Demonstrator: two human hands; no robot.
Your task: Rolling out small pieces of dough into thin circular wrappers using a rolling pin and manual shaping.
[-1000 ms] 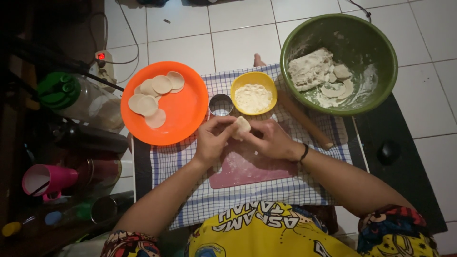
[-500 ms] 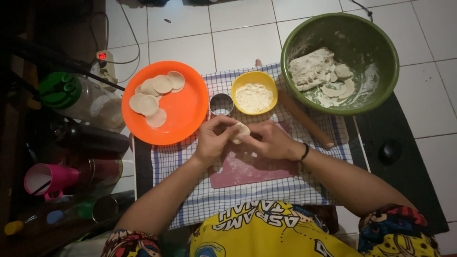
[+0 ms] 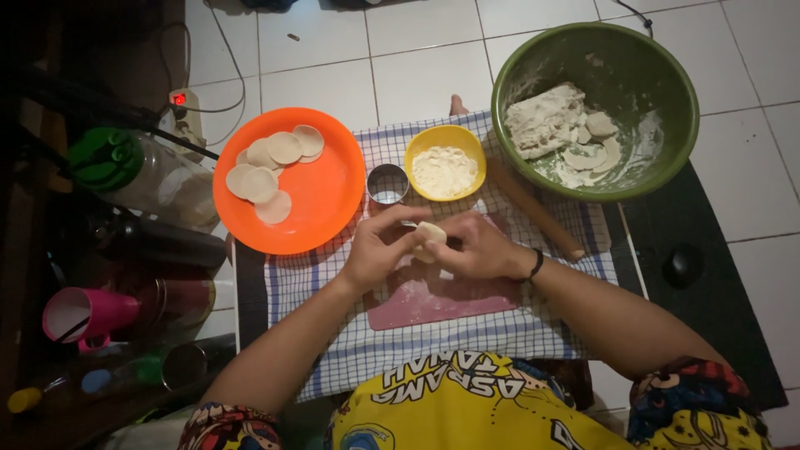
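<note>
Our left hand (image 3: 379, 250) and right hand (image 3: 477, 247) are both pinched on one small dough round (image 3: 430, 234), held just above the pink board (image 3: 433, 304). Yellow flour bowl (image 3: 445, 162) and metal ring cutter (image 3: 387, 183) sit just beyond; orange plate (image 3: 325, 200) of cut rounds to the left.

A pink cup (image 3: 87, 314) and green-lidded jar (image 3: 137, 171) stand beside the checked cloth (image 3: 433, 342).

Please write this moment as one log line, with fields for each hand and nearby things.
left hand: holds dough piece | right hand: pinches same piece | below: pink board | nearby: orange plate, yellow bowl
</note>
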